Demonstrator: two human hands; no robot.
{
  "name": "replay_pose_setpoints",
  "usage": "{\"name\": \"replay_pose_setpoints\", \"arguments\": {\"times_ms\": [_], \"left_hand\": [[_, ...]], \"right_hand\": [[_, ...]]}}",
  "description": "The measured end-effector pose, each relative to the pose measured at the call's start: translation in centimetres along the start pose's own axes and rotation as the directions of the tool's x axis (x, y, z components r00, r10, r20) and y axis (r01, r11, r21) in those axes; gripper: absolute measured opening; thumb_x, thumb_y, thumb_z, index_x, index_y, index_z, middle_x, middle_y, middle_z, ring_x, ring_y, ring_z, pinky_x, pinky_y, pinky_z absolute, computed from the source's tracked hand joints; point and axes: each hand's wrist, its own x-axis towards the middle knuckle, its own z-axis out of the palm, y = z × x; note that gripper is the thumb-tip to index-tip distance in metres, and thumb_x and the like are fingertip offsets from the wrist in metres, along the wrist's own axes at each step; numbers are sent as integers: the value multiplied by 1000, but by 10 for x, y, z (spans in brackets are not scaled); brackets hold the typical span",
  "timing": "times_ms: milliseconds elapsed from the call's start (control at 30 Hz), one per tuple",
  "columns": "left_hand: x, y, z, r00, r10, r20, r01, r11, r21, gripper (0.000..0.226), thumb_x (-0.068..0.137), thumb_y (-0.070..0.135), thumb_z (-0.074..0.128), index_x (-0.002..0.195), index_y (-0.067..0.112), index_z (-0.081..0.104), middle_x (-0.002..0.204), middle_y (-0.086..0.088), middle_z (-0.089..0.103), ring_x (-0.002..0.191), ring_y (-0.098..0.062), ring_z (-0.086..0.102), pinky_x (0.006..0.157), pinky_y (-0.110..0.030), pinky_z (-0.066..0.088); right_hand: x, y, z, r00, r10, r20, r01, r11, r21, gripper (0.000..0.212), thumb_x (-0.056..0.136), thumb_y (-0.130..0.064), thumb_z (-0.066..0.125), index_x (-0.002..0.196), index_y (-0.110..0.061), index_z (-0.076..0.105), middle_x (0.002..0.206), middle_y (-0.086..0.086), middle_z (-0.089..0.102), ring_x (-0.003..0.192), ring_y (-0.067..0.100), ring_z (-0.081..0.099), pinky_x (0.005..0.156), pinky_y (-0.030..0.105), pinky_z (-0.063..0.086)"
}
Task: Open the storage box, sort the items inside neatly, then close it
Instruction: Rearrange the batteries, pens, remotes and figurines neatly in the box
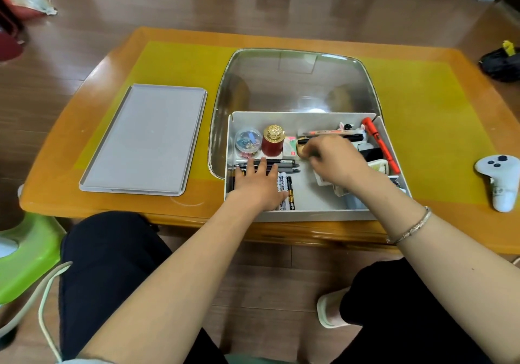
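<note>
The white storage box (pixel 304 216) stands open at the table's front edge, and its grey lid (pixel 146 138) lies flat to the left. My left hand (pixel 257 183) rests with straight fingers on a row of black pens (pixel 284 162) and batteries (pixel 287 192) in the box's front left. My right hand (pixel 334 158) is curled round a small tan object (pixel 300 148) near the middle. A clear round jar of clips (pixel 248 140) and a red jar with a gold cap (pixel 273 141) stand at the back left. An orange marker (pixel 380 144) leans along the right wall.
A glass panel (pixel 295 82) is set in the orange table behind the box. A white controller (pixel 501 178) lies at the right. A green stool (pixel 31 251) stands at the lower left. My knees are under the table's front edge.
</note>
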Motion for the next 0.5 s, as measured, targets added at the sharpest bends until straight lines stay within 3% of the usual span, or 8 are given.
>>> {"name": "replay_pose_setpoints", "arguments": {"times_ms": [100,200,500], "left_hand": [[1,-1,0,999,4,41,-5,1000,28,81,94,60,37,153,24,-6,160,-7,-12,145,-35,-16,114,-57,2],[2,-1,-2,997,22,69,-24,999,36,83,93,62,39,152,28,-9,160,-9,-13,145,-38,-15,114,-59,6],[0,-1,-2,1000,27,14,-28,996,83,77,94,60,39,152,32,-3,161,-11,-4,146,-37,-10,114,-58,9]], "right_hand": [[-2,19,-16,982,99,-159,-107,993,-44,27,83,-14,56,106,-18,69,105,10,70,103,33,59,88,42,46],[-1,38,-25,961,174,-213,-189,981,-52,30,82,-13,56,109,-19,67,106,9,69,107,33,56,89,41,44],[23,24,-7,997,59,-43,-65,987,-150,35,88,-19,54,122,-22,62,113,11,55,111,33,48,86,38,35]]}}
